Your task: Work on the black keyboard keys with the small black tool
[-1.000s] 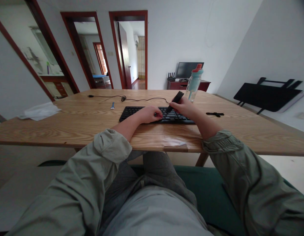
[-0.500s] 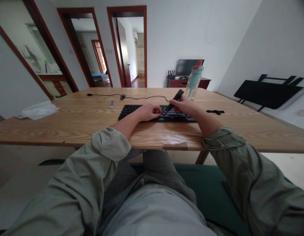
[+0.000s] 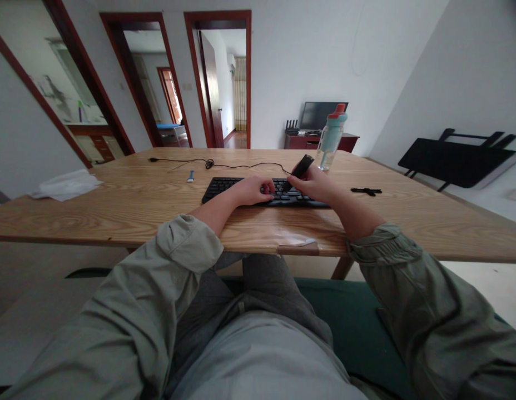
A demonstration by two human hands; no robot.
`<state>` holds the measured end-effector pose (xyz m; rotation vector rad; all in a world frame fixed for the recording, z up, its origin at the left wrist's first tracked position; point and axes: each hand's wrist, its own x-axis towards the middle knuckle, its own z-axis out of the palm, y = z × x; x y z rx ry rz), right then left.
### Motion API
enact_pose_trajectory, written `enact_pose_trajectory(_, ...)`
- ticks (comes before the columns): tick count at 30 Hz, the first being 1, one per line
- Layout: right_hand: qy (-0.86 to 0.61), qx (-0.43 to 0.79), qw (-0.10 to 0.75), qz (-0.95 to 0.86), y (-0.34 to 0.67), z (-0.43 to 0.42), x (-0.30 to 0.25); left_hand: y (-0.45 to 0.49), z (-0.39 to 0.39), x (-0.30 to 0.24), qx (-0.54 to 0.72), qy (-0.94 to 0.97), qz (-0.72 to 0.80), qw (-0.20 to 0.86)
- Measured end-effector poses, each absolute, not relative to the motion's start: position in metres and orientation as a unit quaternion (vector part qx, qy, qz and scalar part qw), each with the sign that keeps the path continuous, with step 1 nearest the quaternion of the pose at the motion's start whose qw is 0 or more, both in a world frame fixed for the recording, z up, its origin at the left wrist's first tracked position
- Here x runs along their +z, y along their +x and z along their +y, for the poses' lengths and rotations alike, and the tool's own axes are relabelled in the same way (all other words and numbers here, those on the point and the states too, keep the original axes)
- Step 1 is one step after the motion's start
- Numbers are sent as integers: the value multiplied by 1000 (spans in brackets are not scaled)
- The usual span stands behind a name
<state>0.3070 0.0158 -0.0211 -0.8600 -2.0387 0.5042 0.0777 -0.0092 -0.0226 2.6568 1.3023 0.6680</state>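
Observation:
A black keyboard (image 3: 228, 188) lies on the wooden table (image 3: 128, 205) in front of me, its cable running off to the left. My left hand (image 3: 252, 190) rests on the keyboard's middle with the fingers curled down on the keys. My right hand (image 3: 314, 183) is closed round a slim black tool (image 3: 300, 165), perhaps a brush, held slanted with its lower tip on the keys just right of my left hand. Both forearms, in rolled grey-green sleeves, lie over the table's near edge.
A pale blue bottle with a red cap (image 3: 330, 138) stands behind my right hand. A small black tool (image 3: 366, 191) lies to the right, a blue object (image 3: 190, 177) and white cloth (image 3: 66, 184) to the left. A folded black table (image 3: 454, 158) leans on the right wall.
The black tool's tip has shifted slightly left along the keys with my right hand. My left hand has stayed on the keyboard. The view has tilted a little.

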Motion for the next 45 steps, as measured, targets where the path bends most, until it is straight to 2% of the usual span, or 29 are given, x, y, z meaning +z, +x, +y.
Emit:
enact_pose_trajectory(26, -259, 161, 394, -867, 315, -9, -21, 79, -12, -21, 207, 883, 418, 49)
enact_pose_trajectory(30, -291, 194, 428, -833, 312, 2, -21, 80, -13, -19, 202, 880, 427, 57)
enact_pose_trajectory(36, -355, 316, 442, -760, 308, 12, -18, 80, -12, -20, 208, 876, 433, 48)
enact_pose_trajectory(45, -338, 309, 412, -787, 315, 16, -14, 79, -5, -23, 204, 872, 440, 65)
